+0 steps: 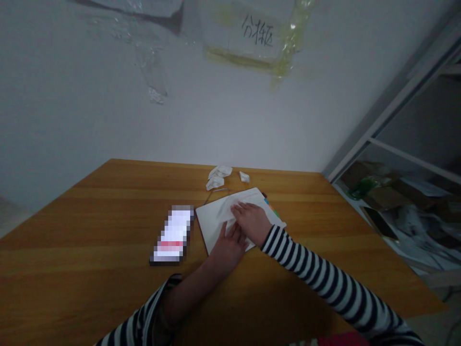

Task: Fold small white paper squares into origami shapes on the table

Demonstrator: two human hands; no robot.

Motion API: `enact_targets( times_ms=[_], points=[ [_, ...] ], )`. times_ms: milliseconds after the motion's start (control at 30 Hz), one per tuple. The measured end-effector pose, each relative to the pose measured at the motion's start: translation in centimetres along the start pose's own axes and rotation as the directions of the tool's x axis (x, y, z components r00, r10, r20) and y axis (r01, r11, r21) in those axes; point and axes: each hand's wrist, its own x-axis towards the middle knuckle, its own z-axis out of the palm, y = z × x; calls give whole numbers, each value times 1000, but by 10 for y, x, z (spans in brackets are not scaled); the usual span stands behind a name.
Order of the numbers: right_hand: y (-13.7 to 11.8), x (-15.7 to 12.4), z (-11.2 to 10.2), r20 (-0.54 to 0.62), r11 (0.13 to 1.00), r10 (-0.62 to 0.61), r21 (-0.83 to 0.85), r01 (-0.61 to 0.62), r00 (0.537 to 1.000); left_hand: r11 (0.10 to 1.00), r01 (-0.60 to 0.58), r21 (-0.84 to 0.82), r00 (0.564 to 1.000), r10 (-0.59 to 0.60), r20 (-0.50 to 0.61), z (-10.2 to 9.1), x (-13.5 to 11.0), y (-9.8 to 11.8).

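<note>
A notebook [211, 223] with white pages lies on the wooden table, turned at an angle, with coloured tabs [272, 207] along its right side. Over its lower middle is my left hand [230, 246], fingers apart and pointing up the page. My right hand [253, 222] comes in from the right, its fingers stretched out to the left just above the left fingertips. Between and beyond the fingers shows a pale, thin paper-like piece [226, 210]; its outline blends into the page. I cannot tell whether either hand grips it.
A phone [173, 235] with a blurred bright screen lies left of the notebook. Crumpled white paper pieces [219, 176] and a smaller scrap [244, 177] sit behind it, near the wall. Right of the table [90, 206] is a framed glass panel [414, 158] with clutter behind it.
</note>
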Motion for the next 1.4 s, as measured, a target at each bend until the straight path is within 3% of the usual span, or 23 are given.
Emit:
enact_targets(
  times_ms=[167,433,667,767,833,967,1067,1200,1267,1400],
  points=[
    [-19,-6,21,39,996,-50,-66,52,998,992,30,-120,992,-15,128,-4,-7,1],
    [-39,-6,35,-28,997,-20,-75,17,999,986,13,-163,994,5,111,2,-7,-1],
    [-55,-11,29,3,1000,9,16,-9,1000,994,60,-92,994,-51,101,13,-9,2],
    [-45,-17,18,-4,998,21,64,-21,1000,996,43,-81,994,-35,101,12,-8,2],
    [-30,-20,8,3,993,107,45,-107,994,998,5,-69,996,1,87,9,-7,1],
    [3,-28,-9,116,936,353,-49,-350,928,1000,-11,-20,1000,11,-6,10,-7,-1],
    [6,-33,-12,154,922,388,-73,-381,909,1000,-4,2,1000,4,-29,11,-7,0],
    [-23,-30,-4,100,957,288,-52,-284,952,1000,0,-26,998,2,68,5,-8,1],
    [-42,-25,1,105,955,296,-47,-292,949,999,-15,-41,996,18,87,3,-8,2],
    [-71,-12,-2,148,941,332,17,-338,932,1000,21,15,998,-20,-51,10,-8,4]
  ],
)
